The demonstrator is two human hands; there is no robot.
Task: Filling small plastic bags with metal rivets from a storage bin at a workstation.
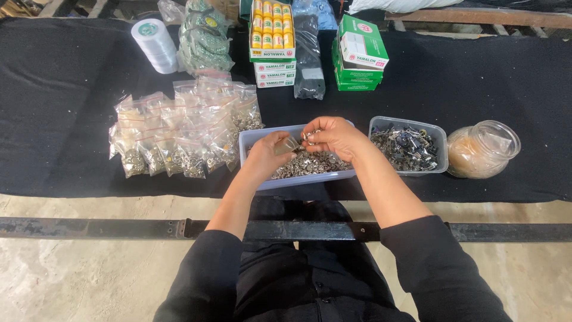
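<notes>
Both hands are over a pale plastic tray [250,138] full of small silver metal fasteners [319,163]. My left hand [269,153] holds a small clear plastic bag [288,145] by its mouth. My right hand [333,135] pinches a few of the silver fasteners just above that bag's opening. A heap of several filled clear bags [179,134] lies left of the tray on the black cloth [53,119].
A second tray [438,134] of dark metal clips sits to the right, then a tilted glass jar [482,149]. At the back stand a white spool [155,43], green packets [205,36], boxes of yellow spools [272,33], green boxes [357,50]. A metal bar [89,228] runs across near me.
</notes>
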